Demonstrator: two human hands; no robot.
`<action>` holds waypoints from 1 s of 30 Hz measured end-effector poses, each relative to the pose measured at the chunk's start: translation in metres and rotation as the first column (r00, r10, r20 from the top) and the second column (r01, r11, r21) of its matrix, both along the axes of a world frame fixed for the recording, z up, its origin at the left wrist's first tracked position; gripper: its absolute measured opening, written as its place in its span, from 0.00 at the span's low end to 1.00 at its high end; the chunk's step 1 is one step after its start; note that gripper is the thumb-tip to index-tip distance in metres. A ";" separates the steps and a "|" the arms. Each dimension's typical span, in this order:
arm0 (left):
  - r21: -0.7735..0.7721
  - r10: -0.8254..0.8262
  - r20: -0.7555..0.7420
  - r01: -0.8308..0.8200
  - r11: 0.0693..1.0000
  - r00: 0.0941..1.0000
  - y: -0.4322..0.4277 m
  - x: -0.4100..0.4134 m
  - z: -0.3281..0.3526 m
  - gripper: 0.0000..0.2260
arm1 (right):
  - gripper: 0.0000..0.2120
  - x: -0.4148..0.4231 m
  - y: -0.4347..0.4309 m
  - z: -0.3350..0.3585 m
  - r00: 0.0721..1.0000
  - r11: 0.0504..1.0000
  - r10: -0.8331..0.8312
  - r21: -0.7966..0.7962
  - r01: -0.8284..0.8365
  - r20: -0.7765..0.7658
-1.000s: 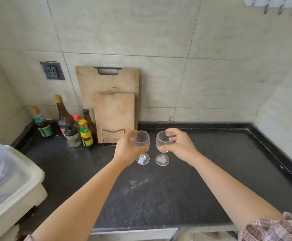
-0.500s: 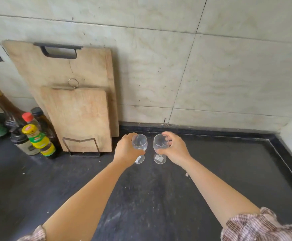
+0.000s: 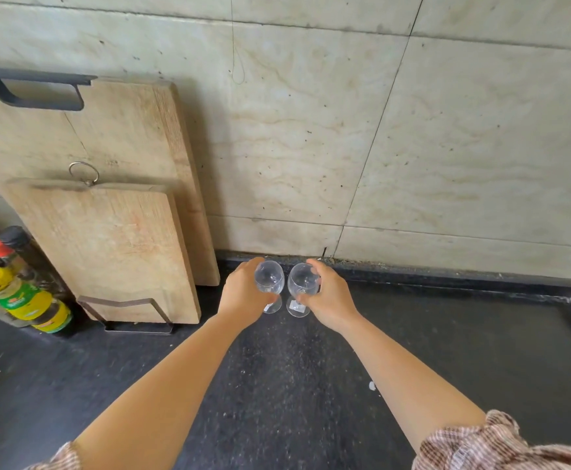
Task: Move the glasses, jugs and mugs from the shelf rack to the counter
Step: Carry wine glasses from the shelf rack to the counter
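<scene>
Two clear stemmed wine glasses stand side by side, upright, near the back of the black counter (image 3: pixel 311 385), close to the tiled wall. My left hand (image 3: pixel 243 295) wraps the bowl of the left wine glass (image 3: pixel 270 281). My right hand (image 3: pixel 328 296) grips the bowl of the right wine glass (image 3: pixel 301 283). Both feet appear to touch the counter top. The shelf rack is out of view.
Two wooden cutting boards (image 3: pixel 107 239) lean on the wall in a wire holder at the left. Sauce bottles (image 3: pixel 22 296) stand at the far left. The counter's raised black rim (image 3: pixel 481 283) runs along the wall and bends at the right.
Both hands carried the glasses further back toward the wall and lower. The view moved in closer and to the right, so the socket and most bottles left the frame.
</scene>
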State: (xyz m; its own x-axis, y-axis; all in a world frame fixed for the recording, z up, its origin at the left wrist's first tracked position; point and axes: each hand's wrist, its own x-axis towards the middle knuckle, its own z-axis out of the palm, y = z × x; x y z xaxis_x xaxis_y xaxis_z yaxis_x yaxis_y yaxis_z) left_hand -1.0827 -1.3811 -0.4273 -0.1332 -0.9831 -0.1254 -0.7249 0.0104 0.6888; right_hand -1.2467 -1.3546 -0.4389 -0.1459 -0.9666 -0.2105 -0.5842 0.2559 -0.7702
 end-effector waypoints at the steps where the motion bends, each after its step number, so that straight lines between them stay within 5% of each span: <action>1: 0.002 0.001 -0.002 -0.001 1.000 1.000 -0.001 -0.001 -0.001 0.20 | 0.36 -0.001 -0.002 -0.001 1.000 1.000 0.002 0.002 -0.002 -0.002; 13: 0.088 0.015 -0.018 -0.014 0.996 1.000 -0.001 -0.005 -0.005 0.28 | 0.38 -0.001 -0.003 -0.005 0.999 1.000 0.004 0.020 -0.003 -0.036; 19: 0.155 0.034 -0.028 -0.029 0.987 0.999 0.007 0.007 0.004 0.43 | 0.39 0.000 0.002 0.009 0.990 1.000 0.004 -0.028 -0.009 -0.144; 26: 0.009 0.150 -0.043 -0.150 0.989 0.988 0.060 0.068 0.046 0.25 | 0.21 0.051 0.032 0.058 0.955 0.955 0.155 -0.210 -0.210 -0.252; 30: -0.080 0.281 0.030 -0.278 0.957 0.959 0.105 0.127 0.087 0.21 | 0.22 0.117 0.057 0.100 0.888 0.865 0.310 -0.286 -0.412 -0.340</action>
State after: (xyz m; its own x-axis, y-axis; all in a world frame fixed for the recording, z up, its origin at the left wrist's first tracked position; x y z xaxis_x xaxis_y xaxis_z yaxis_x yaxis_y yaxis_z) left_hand -0.9559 -1.2758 -0.3403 0.1524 -0.9871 -0.0499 -0.7336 -0.1468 0.6635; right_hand -1.1298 -1.2976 -0.3387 0.2253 -0.9646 0.1369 -0.7821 -0.2629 -0.5650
